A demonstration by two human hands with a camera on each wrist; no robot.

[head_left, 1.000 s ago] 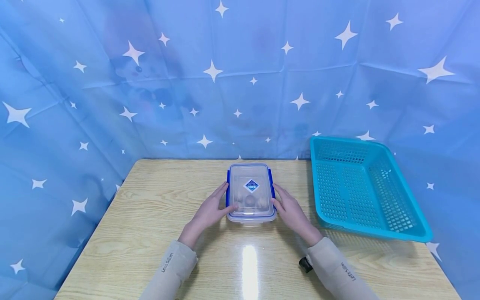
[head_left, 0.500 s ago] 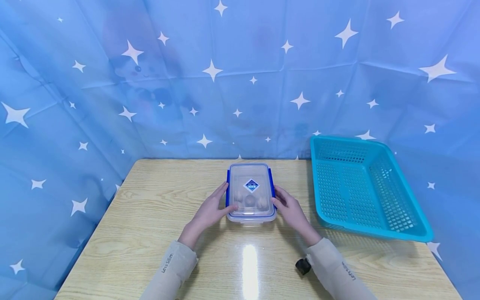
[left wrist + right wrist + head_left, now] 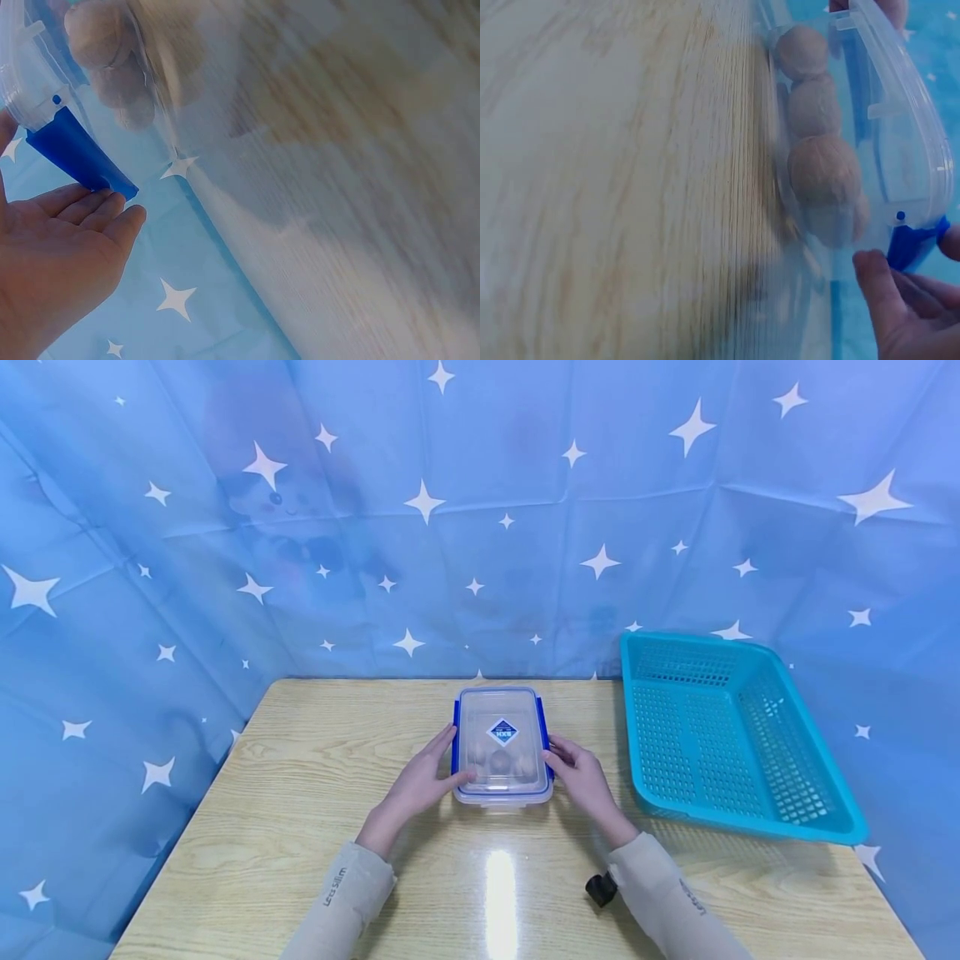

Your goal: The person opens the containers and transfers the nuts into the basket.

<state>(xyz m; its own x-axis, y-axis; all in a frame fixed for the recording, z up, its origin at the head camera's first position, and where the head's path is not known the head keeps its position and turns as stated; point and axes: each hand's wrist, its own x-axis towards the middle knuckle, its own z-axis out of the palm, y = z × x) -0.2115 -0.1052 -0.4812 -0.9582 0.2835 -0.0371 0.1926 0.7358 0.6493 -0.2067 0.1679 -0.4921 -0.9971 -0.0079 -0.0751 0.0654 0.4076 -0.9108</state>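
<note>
A clear plastic food container (image 3: 498,702) with a blue-rimmed lid and blue side latches sits upright on the table. Several round, brown, walnut-like balls (image 3: 825,171) lie inside it, seen through its wall in both wrist views. My left hand (image 3: 418,781) holds the container's left side, thumb over the lid. In the left wrist view its fingers touch the left blue latch (image 3: 79,150). Along the opposite side, my right hand (image 3: 588,783) has its thumb on the right blue latch (image 3: 911,246) and its fingers bent below. Whether that latch is fastened I cannot tell.
A turquoise perforated plastic basket (image 3: 750,814) stands to the right on the wooden table (image 3: 300,827). Blue star-patterned cloth (image 3: 480,527) hangs behind and at both sides. A small black device (image 3: 600,890) sits at the right sleeve.
My right hand's fingers have bent and drawn in closer to its thumb at the right latch, and its wrist has turned slightly. The left hand and the container stay in place.
</note>
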